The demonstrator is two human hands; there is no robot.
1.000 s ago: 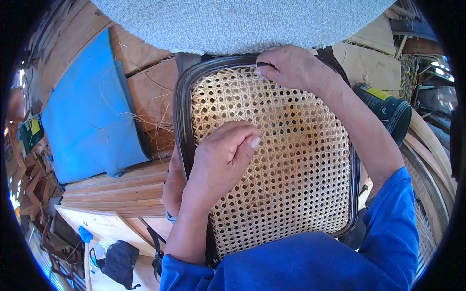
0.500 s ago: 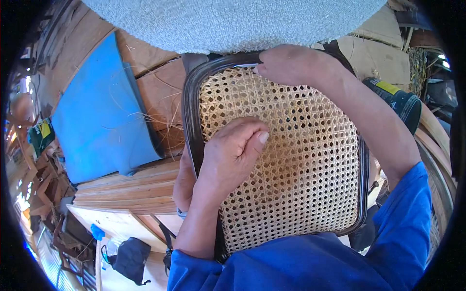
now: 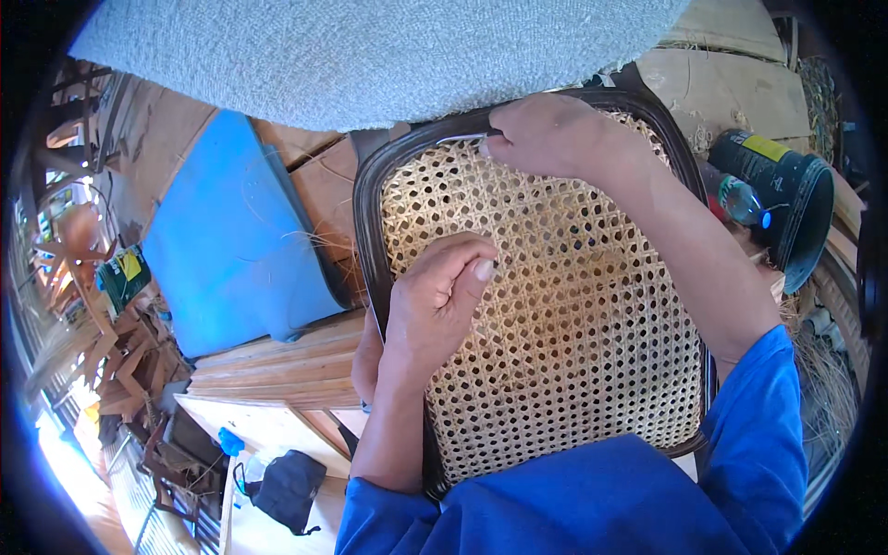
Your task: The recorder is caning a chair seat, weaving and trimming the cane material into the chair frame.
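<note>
A woven cane panel [image 3: 555, 324] in a dark, rounded wooden frame [image 3: 365, 213] lies before me, tilted toward my body. Over its left half is my left hand [image 3: 439, 291], closed with the thumb pressed to the curled fingers; whatever they may pinch is hidden. My right hand [image 3: 560, 139] reaches to the frame's far edge, its fingers bent down at the cane. From its fingertips a thin pale strip [image 3: 462, 139] runs along the inner rim. The hand covers the rest of that strip.
A light grey towel-like cloth [image 3: 388, 55] covers the far edge. Left are a blue sheet [image 3: 240, 240], stacked boards [image 3: 277, 356] and a black bag [image 3: 287, 490]. Right are a dark bucket [image 3: 786, 194] and a plastic bottle [image 3: 740, 199]. Part of a bare limb [image 3: 367, 361] shows behind my left forearm.
The view has shifted, bringing the bottle at the right into sight. My left hand has moved slightly left over the cane. My right hand stays at the far rim.
</note>
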